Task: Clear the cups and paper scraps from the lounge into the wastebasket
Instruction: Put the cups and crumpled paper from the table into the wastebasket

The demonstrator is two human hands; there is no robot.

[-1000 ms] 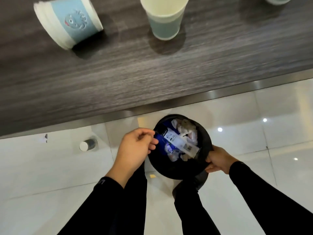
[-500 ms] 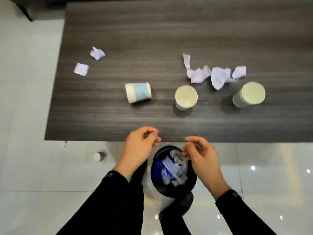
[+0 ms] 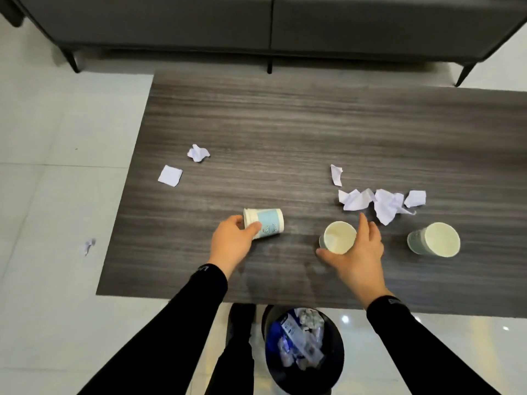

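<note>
Nothing on the tabletop (image 3: 285,132) has gone into the wastebasket (image 3: 339,346) yet, as far as the view shows: three paper cups and all the scraps lie out, while the basket, on the floor below and between the two forearms, holds only wrappers and crumpled litter.

The left hand (image 3: 232,242) has its fingers and thumb curled around the rim end of the tipped-over blue cup (image 3: 266,226), which lies on its side with its base pointing away to that hand's right. The grip looks closed on the cup, though the cup rests on the tabletop, not lifted.

The right hand (image 3: 356,252) is spread, fingers apart, cupped around the near and right sides of the upright cup (image 3: 339,236). Whether the fingers already press its wall I cannot tell; it reads as a reach, not a hold.

A second upright cup (image 3: 435,239) stands well to the right of the right hand, untouched. Just beyond that hand's fingertips lies a cluster of crumpled paper scraps (image 3: 382,202). Beyond the left hand, up and to its left, sit a flat paper square (image 3: 170,175) and a small crumpled scrap (image 3: 198,152). One more scrap (image 3: 89,246) lies on the floor, far left of the left hand.

So the job is barely begun: both near cups first, then the third cup and every scrap.
</note>
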